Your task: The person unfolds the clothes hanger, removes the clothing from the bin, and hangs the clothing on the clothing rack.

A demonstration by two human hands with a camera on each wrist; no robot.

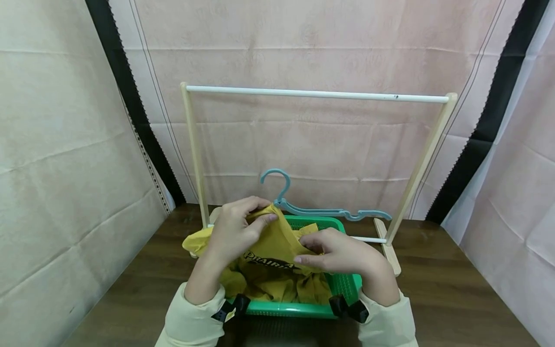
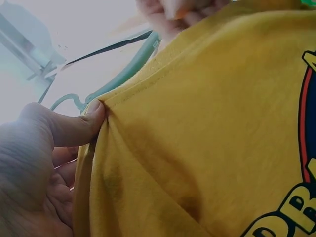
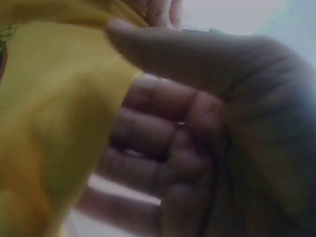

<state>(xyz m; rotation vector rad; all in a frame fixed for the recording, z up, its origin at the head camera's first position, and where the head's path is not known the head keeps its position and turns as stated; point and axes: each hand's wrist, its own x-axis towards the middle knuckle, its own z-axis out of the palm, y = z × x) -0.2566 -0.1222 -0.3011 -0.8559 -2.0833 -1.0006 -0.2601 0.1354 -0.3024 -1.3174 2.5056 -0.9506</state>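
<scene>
My left hand (image 1: 237, 230) pinches a yellow T-shirt (image 2: 163, 123) at its upper edge, the thumb on the front of the cloth. Right behind that pinch is a light blue clothes hanger (image 1: 329, 212); its hook and right arm show, while its left part is hidden by shirt and hand. At the shirt's right side is my right hand (image 1: 342, 253), thumb in front of the cloth and fingers behind its edge, blurred in the right wrist view. Dark lettering (image 1: 270, 260) runs across the shirt front, and the lower cloth lies bunched in a green basket (image 1: 299, 309).
Behind the basket stands a small clothes rack with a white top bar (image 1: 316, 93) and pale uprights (image 1: 421, 166). Its lower bar (image 1: 368, 239) passes behind the right hand. Everything is on a dark wooden table (image 1: 455, 289), with pale cloth walls (image 1: 312, 43) around it.
</scene>
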